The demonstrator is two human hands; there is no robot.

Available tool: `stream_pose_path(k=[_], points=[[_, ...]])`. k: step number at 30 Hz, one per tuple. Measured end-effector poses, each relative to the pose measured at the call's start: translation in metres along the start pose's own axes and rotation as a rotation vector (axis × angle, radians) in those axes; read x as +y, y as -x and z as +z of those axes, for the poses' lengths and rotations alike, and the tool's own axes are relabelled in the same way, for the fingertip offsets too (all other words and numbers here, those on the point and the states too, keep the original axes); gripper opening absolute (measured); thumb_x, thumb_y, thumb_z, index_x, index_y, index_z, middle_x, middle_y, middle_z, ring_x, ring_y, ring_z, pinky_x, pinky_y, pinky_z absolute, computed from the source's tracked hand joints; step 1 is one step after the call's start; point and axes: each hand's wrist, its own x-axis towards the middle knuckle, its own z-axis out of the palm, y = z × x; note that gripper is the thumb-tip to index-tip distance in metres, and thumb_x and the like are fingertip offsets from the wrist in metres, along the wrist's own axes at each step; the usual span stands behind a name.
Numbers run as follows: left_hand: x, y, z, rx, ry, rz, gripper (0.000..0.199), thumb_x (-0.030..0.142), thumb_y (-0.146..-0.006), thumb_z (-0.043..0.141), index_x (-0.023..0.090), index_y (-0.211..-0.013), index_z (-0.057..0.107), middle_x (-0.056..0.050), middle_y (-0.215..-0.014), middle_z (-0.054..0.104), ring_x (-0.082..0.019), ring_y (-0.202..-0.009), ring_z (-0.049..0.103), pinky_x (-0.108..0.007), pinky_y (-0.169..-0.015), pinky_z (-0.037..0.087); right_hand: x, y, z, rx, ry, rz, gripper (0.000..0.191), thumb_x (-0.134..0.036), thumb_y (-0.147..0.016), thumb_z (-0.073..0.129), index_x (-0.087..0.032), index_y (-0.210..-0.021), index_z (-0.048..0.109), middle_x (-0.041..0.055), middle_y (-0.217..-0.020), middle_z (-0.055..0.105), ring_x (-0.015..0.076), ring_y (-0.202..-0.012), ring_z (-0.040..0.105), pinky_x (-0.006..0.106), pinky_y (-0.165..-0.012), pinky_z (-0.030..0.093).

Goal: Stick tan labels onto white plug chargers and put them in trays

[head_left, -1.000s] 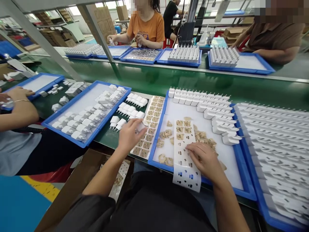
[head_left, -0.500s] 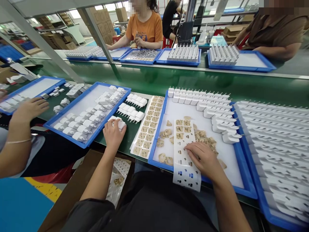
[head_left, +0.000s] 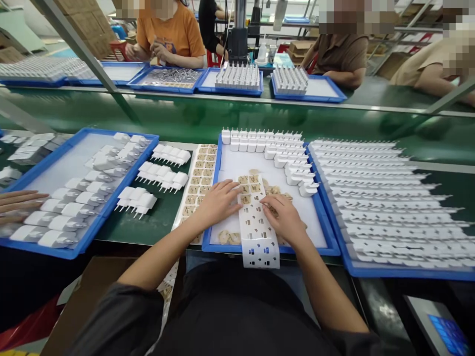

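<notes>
A white backing sheet (head_left: 256,230) with a few tan stickers at its far end lies across a blue-rimmed tray (head_left: 322,242) and hangs over its front edge. My left hand (head_left: 220,202) is open, fingers stretched out, with the tips at the sheet's left edge beside the stickers. At the right edge, my right hand (head_left: 284,217) has its thumb and fingers drawn together; whatever they hold is hidden. Loose tan pieces (head_left: 230,237) lie in the tray, some partly under my right hand. White plug adapters (head_left: 256,143), pins up, line the tray's back and right side.
Another sticker sheet (head_left: 198,173) lies left of the tray. Adapter groups (head_left: 137,198) rest on the green bench. A left tray (head_left: 79,252) holds more adapters, with a co-worker's hand (head_left: 18,205) at it. Adapter rows (head_left: 386,212) fill the right tray. People sit across the bench.
My left hand has left the white adapters on the bench and moved right to the sticker sheet. My right hand stays at the sheet, nearer its right edge. The view has turned right.
</notes>
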Motion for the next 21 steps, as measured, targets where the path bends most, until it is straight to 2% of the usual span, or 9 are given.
stream_pose_path(k=[3,5,10,16,21], points=[[0.003,-0.02,0.01,-0.133,-0.041,0.021,0.059,0.052,-0.09,0.055,0.02,-0.139,0.047,-0.01,-0.15,0.043,-0.031,-0.139,0.037,-0.051,-0.114,0.03,-0.004,-0.015,-0.003,-0.137,0.114,-0.035,0.019,-0.018,-0.091,0.052,-0.019,-0.106,0.064,0.0087,-0.106,0.067,0.0261,-0.102,0.059,0.043,-0.091,0.047],[0.003,-0.024,0.014,-0.183,-0.053,-0.004,0.061,0.053,-0.089,0.055,0.02,-0.14,0.045,-0.009,-0.152,0.041,-0.031,-0.14,0.037,-0.052,-0.115,0.027,-0.005,-0.028,-0.002,-0.23,0.172,-0.058,0.022,-0.018,-0.09,0.054,-0.019,-0.11,0.064,0.0088,-0.108,0.067,0.0263,-0.104,0.058,0.043,-0.091,0.047],[0.005,-0.019,0.018,-0.212,-0.053,-0.077,0.064,0.053,-0.089,0.056,0.021,-0.143,0.043,-0.008,-0.154,0.038,-0.03,-0.141,0.035,-0.049,-0.116,0.027,0.005,-0.054,0.008,-0.425,0.26,-0.057,0.026,-0.02,-0.089,0.059,-0.02,-0.114,0.065,0.01,-0.112,0.065,0.0274,-0.107,0.056,0.041,-0.086,0.046],[0.007,-0.017,0.019,-0.215,-0.06,-0.094,0.067,0.054,-0.09,0.054,0.019,-0.144,0.042,-0.01,-0.155,0.037,-0.031,-0.142,0.033,-0.052,-0.117,0.026,0.013,-0.059,0.015,-0.433,0.243,-0.063,0.02,-0.022,-0.089,0.059,-0.021,-0.107,0.067,0.0082,-0.108,0.065,0.0246,-0.103,0.055,0.038,-0.085,0.044],[0.006,-0.017,0.021,-0.193,-0.051,-0.078,0.065,0.054,-0.089,0.056,0.02,-0.143,0.044,-0.012,-0.153,0.04,-0.032,-0.141,0.035,-0.054,-0.116,0.025,0.015,-0.063,0.024,-0.381,0.209,-0.049,0.009,-0.022,-0.089,0.058,-0.02,-0.09,0.066,0.0076,-0.098,0.064,0.0231,-0.096,0.056,0.035,-0.081,0.043]])
